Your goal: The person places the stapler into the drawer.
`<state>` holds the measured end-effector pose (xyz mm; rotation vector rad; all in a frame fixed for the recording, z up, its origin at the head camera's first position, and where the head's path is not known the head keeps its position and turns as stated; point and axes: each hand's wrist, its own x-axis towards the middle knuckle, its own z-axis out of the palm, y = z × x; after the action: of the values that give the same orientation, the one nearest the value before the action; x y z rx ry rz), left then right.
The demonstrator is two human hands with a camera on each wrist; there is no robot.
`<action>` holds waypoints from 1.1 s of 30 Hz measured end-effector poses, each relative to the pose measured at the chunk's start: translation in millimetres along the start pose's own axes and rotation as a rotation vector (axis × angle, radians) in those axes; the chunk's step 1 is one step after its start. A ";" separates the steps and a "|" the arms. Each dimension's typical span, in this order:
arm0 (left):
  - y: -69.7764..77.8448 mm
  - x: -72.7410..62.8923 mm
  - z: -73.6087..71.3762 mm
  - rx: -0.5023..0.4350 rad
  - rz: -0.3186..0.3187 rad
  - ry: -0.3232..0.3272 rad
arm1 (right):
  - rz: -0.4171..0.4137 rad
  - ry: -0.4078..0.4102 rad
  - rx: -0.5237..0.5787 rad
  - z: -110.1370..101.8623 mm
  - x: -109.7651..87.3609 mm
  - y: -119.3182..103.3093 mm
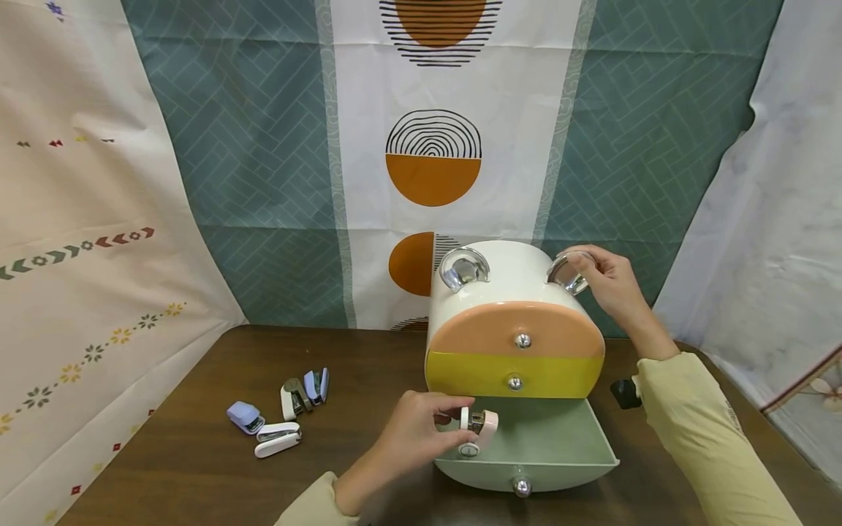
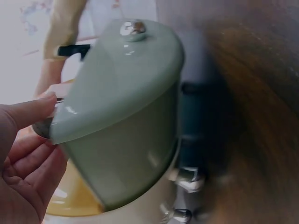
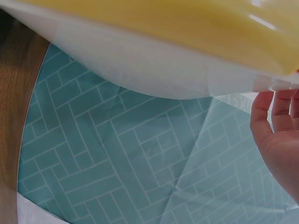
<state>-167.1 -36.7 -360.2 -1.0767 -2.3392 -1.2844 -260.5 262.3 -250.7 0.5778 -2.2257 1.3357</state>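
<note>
My left hand point(image 1: 421, 424) pinches a small pink-and-white stapler point(image 1: 485, 427) between thumb and fingers, over the left side of a pulled-out green drawer point(image 1: 552, 435). In the left wrist view the thumb lies close to the rim of that drawer point(image 2: 126, 79). The drawer is the lowest of a rounded white cabinet point(image 1: 506, 270); an orange drawer point(image 1: 480, 332) and a yellow drawer point(image 1: 460, 372) above it are closed. At the cabinet's top right, my right hand point(image 1: 608, 281) holds a shiny silver ear-shaped piece point(image 1: 566, 274). In the right wrist view its fingers point(image 3: 282, 112) are at the cabinet's edge.
On the brown table point(image 1: 197, 409) to the left lie several small staplers: a lilac one point(image 1: 245, 417), a white one point(image 1: 278, 440), a white-and-dark one point(image 1: 294, 398) and a blue one point(image 1: 316, 386). A patterned cloth point(image 1: 263, 183) hangs behind the cabinet.
</note>
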 end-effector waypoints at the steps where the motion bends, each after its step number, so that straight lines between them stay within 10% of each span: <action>1: -0.7 0.6 2.6 0.035 -0.006 -0.017 | 0.007 0.000 -0.004 0.2 -0.1 0.2; 12: 5.8 12.3 22.3 0.429 -0.015 -0.241 | 0.012 0.001 -0.015 0.9 0.2 0.2; 33: 3.0 37.3 50.0 0.314 -0.044 -0.433 | -0.004 0.017 -0.001 1.5 -0.6 1.6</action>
<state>-184.9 22.7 -366.9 -1.2997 -2.7663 -0.7058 -261.2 261.7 -252.8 0.5686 -2.2100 1.3329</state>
